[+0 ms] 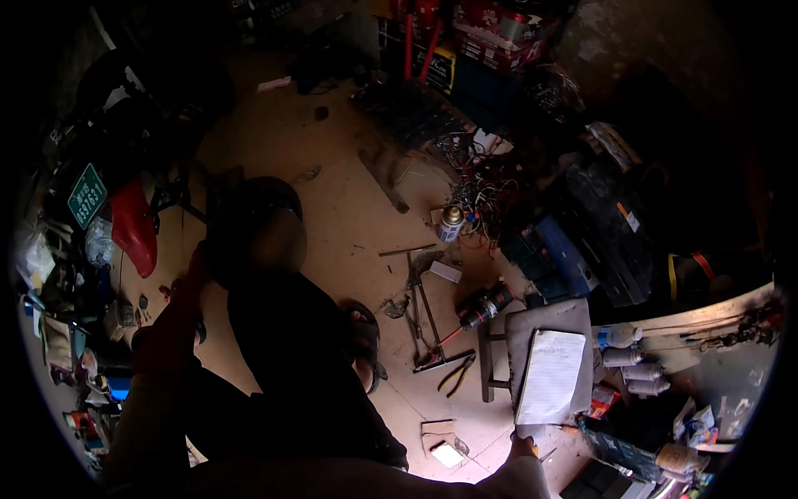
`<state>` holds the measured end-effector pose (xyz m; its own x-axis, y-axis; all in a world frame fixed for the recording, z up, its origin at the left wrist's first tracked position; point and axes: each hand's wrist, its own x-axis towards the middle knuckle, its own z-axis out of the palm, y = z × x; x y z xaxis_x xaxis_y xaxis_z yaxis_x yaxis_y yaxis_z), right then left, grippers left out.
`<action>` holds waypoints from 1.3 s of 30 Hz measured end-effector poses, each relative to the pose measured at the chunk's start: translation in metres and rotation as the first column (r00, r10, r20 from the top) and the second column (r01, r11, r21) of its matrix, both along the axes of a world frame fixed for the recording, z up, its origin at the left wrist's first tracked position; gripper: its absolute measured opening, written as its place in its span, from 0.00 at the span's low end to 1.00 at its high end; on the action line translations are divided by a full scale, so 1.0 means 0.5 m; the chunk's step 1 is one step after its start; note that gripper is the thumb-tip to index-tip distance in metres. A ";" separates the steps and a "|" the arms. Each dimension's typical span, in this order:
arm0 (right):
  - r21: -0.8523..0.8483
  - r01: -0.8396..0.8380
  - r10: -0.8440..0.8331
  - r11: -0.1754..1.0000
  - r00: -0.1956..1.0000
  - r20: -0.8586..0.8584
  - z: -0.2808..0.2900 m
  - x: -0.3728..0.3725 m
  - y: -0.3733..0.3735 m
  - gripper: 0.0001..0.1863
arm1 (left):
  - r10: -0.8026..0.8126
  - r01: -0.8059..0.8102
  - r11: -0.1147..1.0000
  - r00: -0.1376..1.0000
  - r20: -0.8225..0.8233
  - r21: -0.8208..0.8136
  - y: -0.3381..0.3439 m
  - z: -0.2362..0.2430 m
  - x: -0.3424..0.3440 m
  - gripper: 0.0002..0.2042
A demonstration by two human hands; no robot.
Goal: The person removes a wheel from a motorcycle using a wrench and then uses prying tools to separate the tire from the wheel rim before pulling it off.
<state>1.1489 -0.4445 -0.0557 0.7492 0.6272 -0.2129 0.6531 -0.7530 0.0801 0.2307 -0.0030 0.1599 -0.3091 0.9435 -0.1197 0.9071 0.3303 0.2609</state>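
Looking down on a tan floor point(332, 241) across the middle of the frame, apparently used as a spread for tools, probably for quick reach. At the right of the frame, finding a big dark case point(607, 237), set beside other boxes, perhaps to save walking room. At lower right, meeting a padded stool point(536, 320), likely chosen as a firm, raised support close to the body. Left of centre, making out a dark round thing point(258, 220), too shadowed to name. On the padded stool, seeing a lined white notebook point(550, 376), laid flat and slightly aslant, presumably for easy reading from the lower edge of the frame.

Just left of the stool, noticing a drill point(485, 308) on its side, probably laid so against tipping. At the dark round thing's lower left edge, seeing the left grip point(198, 270); cannot tell in such gloom whether closed or merely resting. At the notebook's lower left corner, seeing the right grip point(522, 447), perhaps for steadying the page; cannot tell whether pinching or only touching. Above the drill, spotting a spray can point(451, 223), upright on its base, likely against leaking. Below the drill, pliers point(457, 374), lying with handles apart, seemingly ready for grabbing.
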 end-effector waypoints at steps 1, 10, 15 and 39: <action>0.064 0.070 -0.074 0.995 0.995 0.071 0.003 -0.021 -0.034 0.18 | -0.054 0.053 0.997 0.998 -0.015 -0.059 0.051 0.011 0.114 0.38; 0.290 0.013 0.063 0.957 0.966 -0.252 -0.087 -0.398 -0.025 0.16 | 0.071 -0.072 0.997 0.996 0.060 0.017 -0.028 0.016 0.084 0.43; 0.355 -0.406 0.509 0.842 0.815 -0.276 -0.162 -0.537 -0.009 0.11 | 0.009 -0.016 0.997 0.997 0.081 0.079 -0.025 -0.017 0.056 0.43; 0.609 -0.334 0.657 0.719 0.612 -0.440 0.313 -0.670 0.645 0.07 | -0.046 -0.022 0.984 0.928 0.369 0.178 -0.053 0.044 0.108 0.41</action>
